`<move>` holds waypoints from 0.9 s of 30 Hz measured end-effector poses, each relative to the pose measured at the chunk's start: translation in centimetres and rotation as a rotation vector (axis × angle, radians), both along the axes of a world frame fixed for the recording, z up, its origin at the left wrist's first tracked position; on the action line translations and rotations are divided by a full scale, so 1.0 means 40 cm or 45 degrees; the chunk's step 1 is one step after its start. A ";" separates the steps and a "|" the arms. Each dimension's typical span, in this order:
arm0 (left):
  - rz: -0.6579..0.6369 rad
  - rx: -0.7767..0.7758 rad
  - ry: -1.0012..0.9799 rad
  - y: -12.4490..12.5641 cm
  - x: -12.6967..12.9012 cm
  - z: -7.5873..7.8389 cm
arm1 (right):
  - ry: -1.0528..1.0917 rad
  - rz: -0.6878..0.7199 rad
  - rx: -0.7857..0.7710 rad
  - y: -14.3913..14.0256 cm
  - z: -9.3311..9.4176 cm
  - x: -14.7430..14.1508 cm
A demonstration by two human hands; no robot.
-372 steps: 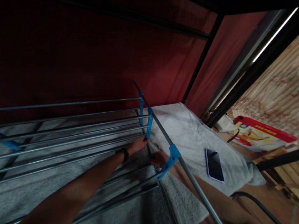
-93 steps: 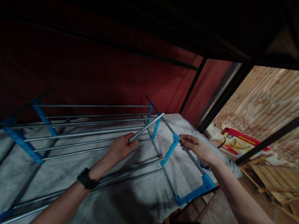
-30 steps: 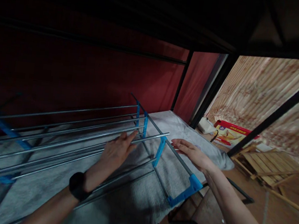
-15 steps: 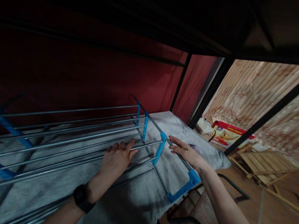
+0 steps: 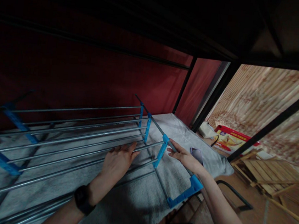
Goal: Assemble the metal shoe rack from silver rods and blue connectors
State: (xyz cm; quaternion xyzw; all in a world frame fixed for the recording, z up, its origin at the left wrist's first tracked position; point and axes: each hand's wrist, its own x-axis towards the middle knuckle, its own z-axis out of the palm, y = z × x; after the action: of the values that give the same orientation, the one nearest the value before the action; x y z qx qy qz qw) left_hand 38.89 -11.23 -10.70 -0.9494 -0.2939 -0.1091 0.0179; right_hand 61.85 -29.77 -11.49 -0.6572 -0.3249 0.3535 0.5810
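Note:
A shoe rack [image 5: 94,132] of thin metal tubes and blue plastic brackets lies across a grey blanket [image 5: 140,203]. My left hand [image 5: 119,160], with a black watch [image 5: 84,199] on its wrist, reaches over the rack; its fingers curl over one of the long tubes, their tips partly hidden. At the rack's right end, my right hand [image 5: 184,159] is closed around the end pole [image 5: 173,149], between an upper blue bracket [image 5: 161,150] and the blue corner piece [image 5: 186,194].
Behind the rack rises a red wall [image 5: 101,82]. Black bed-frame posts [image 5: 215,94] stand at the right. A phone [image 5: 197,155] lies on the blanket beyond my right hand. On the floor are a red and yellow box [image 5: 233,137] and a slatted wooden piece [image 5: 279,173].
The view has shifted slightly, so the rack and room sit a little farther right. Both hands keep their places on the rack. More of the phone shows past my right hand.

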 end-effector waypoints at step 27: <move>-0.084 -0.070 0.095 -0.041 0.014 0.056 | -0.069 -0.003 -0.042 -0.007 0.029 -0.021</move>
State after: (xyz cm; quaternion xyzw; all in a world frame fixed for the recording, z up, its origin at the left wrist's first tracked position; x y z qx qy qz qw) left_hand 39.44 -12.85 -8.45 -0.9621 -0.2646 -0.0662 -0.0008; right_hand 61.02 -30.06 -10.35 -0.6764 -0.3340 0.3402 0.5614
